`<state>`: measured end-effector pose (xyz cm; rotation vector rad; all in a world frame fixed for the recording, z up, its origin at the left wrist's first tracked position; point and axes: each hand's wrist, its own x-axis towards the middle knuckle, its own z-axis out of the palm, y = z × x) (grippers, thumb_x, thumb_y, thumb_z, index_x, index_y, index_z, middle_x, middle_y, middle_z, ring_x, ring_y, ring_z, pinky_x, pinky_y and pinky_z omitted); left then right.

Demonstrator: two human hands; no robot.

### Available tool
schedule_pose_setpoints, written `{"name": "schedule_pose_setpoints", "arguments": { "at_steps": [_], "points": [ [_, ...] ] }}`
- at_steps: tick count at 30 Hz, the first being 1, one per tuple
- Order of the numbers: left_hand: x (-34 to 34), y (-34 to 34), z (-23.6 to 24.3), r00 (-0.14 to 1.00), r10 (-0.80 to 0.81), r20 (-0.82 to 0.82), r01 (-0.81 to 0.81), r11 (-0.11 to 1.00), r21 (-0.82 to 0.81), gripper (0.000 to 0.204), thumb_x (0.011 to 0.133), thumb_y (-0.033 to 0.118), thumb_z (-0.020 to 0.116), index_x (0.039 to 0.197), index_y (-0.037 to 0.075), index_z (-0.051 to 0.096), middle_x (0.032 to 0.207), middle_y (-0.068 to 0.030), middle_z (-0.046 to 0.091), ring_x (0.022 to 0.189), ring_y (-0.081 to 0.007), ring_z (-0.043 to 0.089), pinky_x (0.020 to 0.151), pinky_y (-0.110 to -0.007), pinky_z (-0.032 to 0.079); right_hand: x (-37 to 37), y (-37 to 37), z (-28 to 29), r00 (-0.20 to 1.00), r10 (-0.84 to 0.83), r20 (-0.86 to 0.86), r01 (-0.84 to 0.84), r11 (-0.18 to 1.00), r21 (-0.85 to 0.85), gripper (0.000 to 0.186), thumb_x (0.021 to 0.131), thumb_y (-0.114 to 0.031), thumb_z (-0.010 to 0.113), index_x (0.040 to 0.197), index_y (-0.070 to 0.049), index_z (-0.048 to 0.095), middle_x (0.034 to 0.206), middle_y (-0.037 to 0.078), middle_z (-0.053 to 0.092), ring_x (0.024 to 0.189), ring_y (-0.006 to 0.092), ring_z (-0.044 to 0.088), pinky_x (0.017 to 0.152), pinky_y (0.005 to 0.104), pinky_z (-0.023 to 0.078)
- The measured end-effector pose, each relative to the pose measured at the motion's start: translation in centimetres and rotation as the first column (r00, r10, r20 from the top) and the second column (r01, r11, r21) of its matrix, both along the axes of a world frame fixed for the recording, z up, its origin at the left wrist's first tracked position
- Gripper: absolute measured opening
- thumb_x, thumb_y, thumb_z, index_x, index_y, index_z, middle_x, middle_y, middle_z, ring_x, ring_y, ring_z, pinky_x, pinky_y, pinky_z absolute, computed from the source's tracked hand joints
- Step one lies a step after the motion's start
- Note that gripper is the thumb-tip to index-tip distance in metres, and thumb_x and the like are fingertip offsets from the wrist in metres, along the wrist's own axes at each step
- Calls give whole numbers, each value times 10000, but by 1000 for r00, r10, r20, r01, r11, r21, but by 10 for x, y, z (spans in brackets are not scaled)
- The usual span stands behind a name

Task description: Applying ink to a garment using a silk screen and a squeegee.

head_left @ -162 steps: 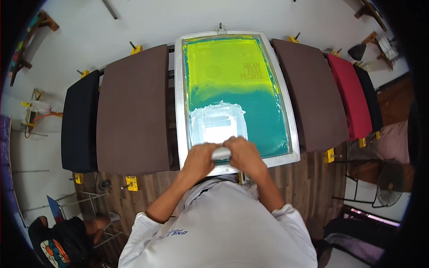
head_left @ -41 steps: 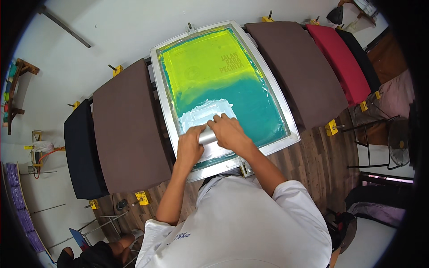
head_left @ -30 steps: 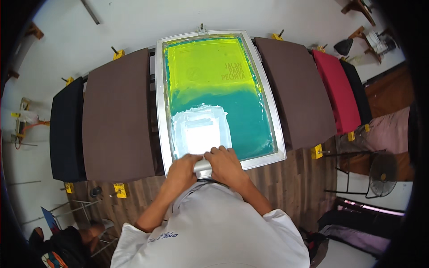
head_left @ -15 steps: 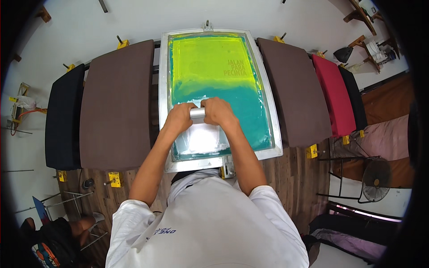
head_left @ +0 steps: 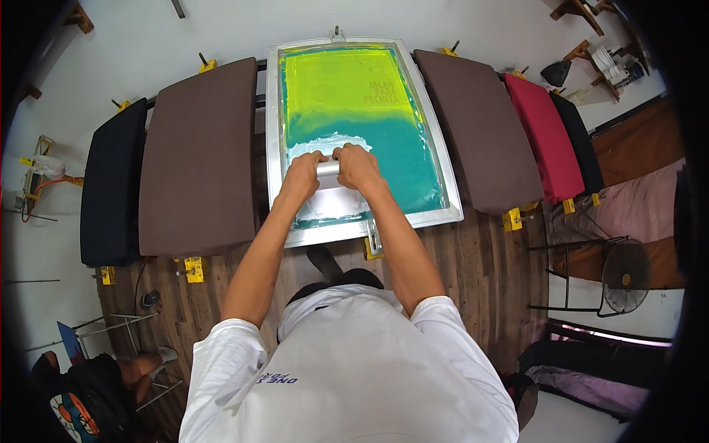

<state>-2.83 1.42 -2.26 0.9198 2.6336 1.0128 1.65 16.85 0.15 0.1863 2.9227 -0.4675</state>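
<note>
My left hand (head_left: 301,177) and my right hand (head_left: 358,168) are closed around the silver handle of a squeegee (head_left: 328,169), one at each end. The squeegee lies over a printing screen in an aluminium frame (head_left: 450,204), in the screen's lower left part. The mesh is yellow-green (head_left: 336,77) toward the far end and teal (head_left: 405,166) toward me. A patch of white ink (head_left: 336,139) shows just beyond my knuckles; its extent under the squeegee is partly hidden.
Brown boards (head_left: 198,155) flank the screen, with dark navy (head_left: 111,184) and red (head_left: 535,136) ones farther out. Yellow clamps (head_left: 194,270) sit along the rail. A standing fan (head_left: 624,273) is at right. A seated person (head_left: 85,395) in black is at lower left, near a metal stand.
Since a second ago, my hands and the squeegee have moved forward from the screen's near edge onto the white ink, and a little farther in the last half second.
</note>
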Motion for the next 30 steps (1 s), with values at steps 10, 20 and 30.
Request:
{"name": "schedule_pose_setpoints", "arguments": {
  "at_steps": [10,20,30],
  "points": [
    [53,-16,-6,999,31,-37,-30,999,38,435,705,-164,591,1084,31,681,984,-244,682,966,-429,649,847,-471,525,52,-20,0,998,-54,-20,54,998,9,418,697,-44,720,1107,-124,710,1089,113,671,1044,317,655,871,450,534],
    [90,-28,-8,998,56,-21,-55,998,29,393,719,-146,603,1061,32,684,977,-230,676,967,-422,646,848,-486,521,87,-29,-4,999,-43,13,44,999,-22,380,717,-63,740,1093,-111,715,1113,106,659,1092,301,631,878,513,508],
    [90,-26,8,998,47,52,-45,998,-49,342,694,-91,644,1007,36,701,951,-231,689,939,-417,659,839,-468,529,85,-21,14,999,-18,34,21,998,-66,409,669,-31,678,1071,-86,735,1061,171,702,1018,352,669,881,439,543]
  ]
}}
